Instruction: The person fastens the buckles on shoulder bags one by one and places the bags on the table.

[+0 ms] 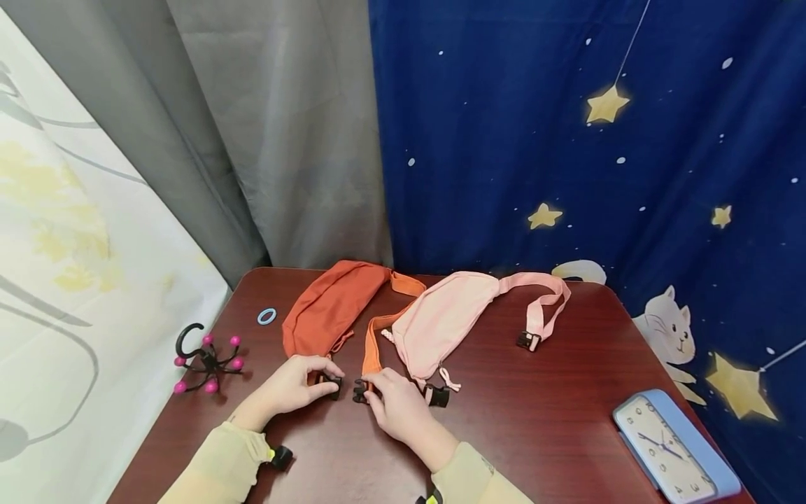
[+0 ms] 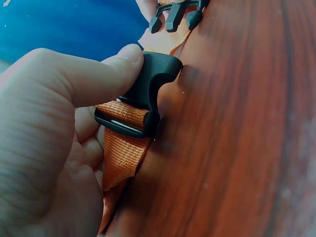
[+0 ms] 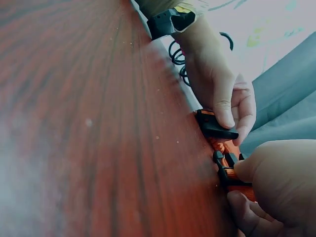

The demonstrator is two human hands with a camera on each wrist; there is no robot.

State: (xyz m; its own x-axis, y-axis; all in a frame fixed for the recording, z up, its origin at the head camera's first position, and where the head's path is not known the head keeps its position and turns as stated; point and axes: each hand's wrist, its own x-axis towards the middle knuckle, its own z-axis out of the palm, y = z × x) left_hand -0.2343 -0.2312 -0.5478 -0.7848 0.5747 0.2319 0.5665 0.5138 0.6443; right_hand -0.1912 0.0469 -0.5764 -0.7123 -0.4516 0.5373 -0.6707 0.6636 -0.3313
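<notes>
An orange waist bag (image 1: 334,308) lies at the table's back left, its strap (image 1: 371,350) curving toward me. Between thumb and fingers, my left hand (image 1: 294,381) pinches the black socket half of its buckle (image 2: 148,79), which has orange webbing threaded through it. My right hand (image 1: 399,406) pinches the pronged half of the buckle (image 1: 360,390), prongs pointing left. In the right wrist view the prongs (image 3: 219,157) face the socket half (image 3: 215,126). A short gap separates the two halves. Right of them rests a pink waist bag (image 1: 443,322), partly behind my right hand.
The pink bag's strap (image 1: 550,283) loops right to one black buckle piece (image 1: 527,341); another black buckle piece (image 1: 437,396) lies by my right hand. A black massager with pink tips (image 1: 209,360) and a blue ring (image 1: 267,316) sit left. A blue clock (image 1: 676,448) stands front right.
</notes>
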